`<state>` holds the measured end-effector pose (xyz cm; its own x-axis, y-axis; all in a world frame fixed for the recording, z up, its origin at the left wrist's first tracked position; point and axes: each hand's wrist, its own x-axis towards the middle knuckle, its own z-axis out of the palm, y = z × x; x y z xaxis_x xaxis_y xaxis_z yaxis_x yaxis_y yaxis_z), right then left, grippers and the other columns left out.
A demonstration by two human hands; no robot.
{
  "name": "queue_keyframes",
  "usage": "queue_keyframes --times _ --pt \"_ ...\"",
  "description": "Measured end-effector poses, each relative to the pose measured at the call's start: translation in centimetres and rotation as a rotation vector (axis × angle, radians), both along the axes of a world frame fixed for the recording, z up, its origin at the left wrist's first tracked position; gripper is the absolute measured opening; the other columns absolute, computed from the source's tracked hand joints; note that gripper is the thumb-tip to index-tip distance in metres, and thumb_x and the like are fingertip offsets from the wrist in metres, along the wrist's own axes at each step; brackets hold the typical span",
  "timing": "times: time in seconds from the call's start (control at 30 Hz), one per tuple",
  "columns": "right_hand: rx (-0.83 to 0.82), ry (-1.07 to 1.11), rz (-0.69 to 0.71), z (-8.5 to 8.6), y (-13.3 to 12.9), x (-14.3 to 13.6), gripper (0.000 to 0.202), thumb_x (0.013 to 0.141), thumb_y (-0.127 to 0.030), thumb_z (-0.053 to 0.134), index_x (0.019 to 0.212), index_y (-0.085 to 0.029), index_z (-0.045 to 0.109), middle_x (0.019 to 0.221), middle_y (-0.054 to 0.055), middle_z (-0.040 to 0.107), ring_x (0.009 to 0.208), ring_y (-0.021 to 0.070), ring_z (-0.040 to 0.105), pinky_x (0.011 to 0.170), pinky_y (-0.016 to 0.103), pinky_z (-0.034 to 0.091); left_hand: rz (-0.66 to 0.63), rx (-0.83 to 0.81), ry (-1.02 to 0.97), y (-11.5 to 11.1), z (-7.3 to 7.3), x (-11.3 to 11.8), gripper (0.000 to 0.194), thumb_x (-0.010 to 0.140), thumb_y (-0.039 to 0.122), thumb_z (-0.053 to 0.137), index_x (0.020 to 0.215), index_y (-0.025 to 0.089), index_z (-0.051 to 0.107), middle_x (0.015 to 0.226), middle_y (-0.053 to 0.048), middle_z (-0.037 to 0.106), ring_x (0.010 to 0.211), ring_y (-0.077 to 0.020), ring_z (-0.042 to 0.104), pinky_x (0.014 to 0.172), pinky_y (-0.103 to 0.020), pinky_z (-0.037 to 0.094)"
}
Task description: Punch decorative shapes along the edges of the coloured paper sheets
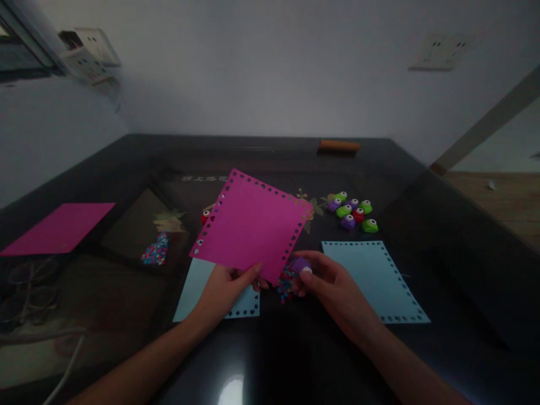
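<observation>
My left hand (236,284) pinches the lower edge of a pink paper sheet (253,225), raised and tilted above the table. Small punched shapes line three of its sides. In my right hand (324,275) is a purple craft punch (301,265) with a white eye-like button, close to the sheet's lower right corner; whether the paper sits inside its slot I cannot tell. Beneath them lies a pile of colourful confetti bits (286,286). A light blue sheet (196,287) with punched edges is partly covered by my left hand and the pink paper.
Several green, purple and red punches (348,211) cluster at the back right. A second blue sheet (363,275) lies right, a pink sheet (63,228) far left, near more confetti (156,250). Behind the raised paper a red punch (205,217) peeks out. An orange-brown roll (338,145) rests by the wall.
</observation>
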<state>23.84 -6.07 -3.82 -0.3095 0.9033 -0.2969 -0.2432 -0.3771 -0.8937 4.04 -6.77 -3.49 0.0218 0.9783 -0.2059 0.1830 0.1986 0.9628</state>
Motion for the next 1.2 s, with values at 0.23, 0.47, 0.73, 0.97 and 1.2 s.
queue_keyframes --times 0.23,0.47,0.73,0.97,1.2 --pt "-0.057 0.026 0.011 -0.27 -0.36 -0.42 0.035 0.064 -0.027 0.078 0.096 -0.019 0.067 0.078 0.001 0.068 0.066 0.0117 0.061 0.063 0.027 0.048 -0.016 0.056 0.107 -0.04 0.04 0.23 0.026 0.073 0.036 0.058 0.058 0.016 0.065 0.056 -0.005 0.071 0.051 -0.0157 0.063 0.053 -0.024 0.050" --pt "-0.068 0.038 0.011 -0.15 -0.59 -0.62 0.035 0.062 -0.027 0.079 0.093 -0.019 0.066 0.077 0.001 0.069 0.070 0.0135 0.063 0.062 0.026 0.050 -0.017 0.111 0.133 -0.33 0.33 0.38 0.022 0.073 0.032 0.059 0.059 0.016 0.066 0.056 -0.003 0.070 0.051 -0.0152 0.064 0.053 -0.023 0.051" --pt "-0.063 0.015 0.016 -0.14 -0.66 -0.65 0.034 0.062 -0.027 0.079 0.092 -0.019 0.066 0.080 0.001 0.067 0.069 0.0134 0.062 0.062 0.028 0.049 0.000 0.129 0.147 -0.48 0.30 0.41 0.020 0.073 0.031 0.059 0.059 0.017 0.065 0.056 -0.003 0.071 0.052 -0.0157 0.065 0.054 -0.024 0.052" --pt "-0.063 0.022 0.014 0.04 -0.77 -0.66 0.034 0.062 -0.026 0.079 0.092 -0.019 0.065 0.080 0.001 0.066 0.068 0.0130 0.061 0.061 0.027 0.048 0.002 0.136 0.124 -0.48 0.37 0.51 0.019 0.072 0.030 0.060 0.058 0.017 0.064 0.056 -0.004 0.071 0.052 -0.0160 0.066 0.054 -0.023 0.053" --pt "-0.050 0.002 0.013 -0.18 -0.69 -0.59 0.035 0.061 -0.026 0.079 0.092 -0.019 0.065 0.079 0.001 0.065 0.067 0.0130 0.061 0.061 0.028 0.048 0.009 0.139 0.148 -0.44 0.45 0.51 0.019 0.071 0.031 0.060 0.057 0.019 0.064 0.055 -0.002 0.071 0.053 -0.0167 0.066 0.056 -0.025 0.054"
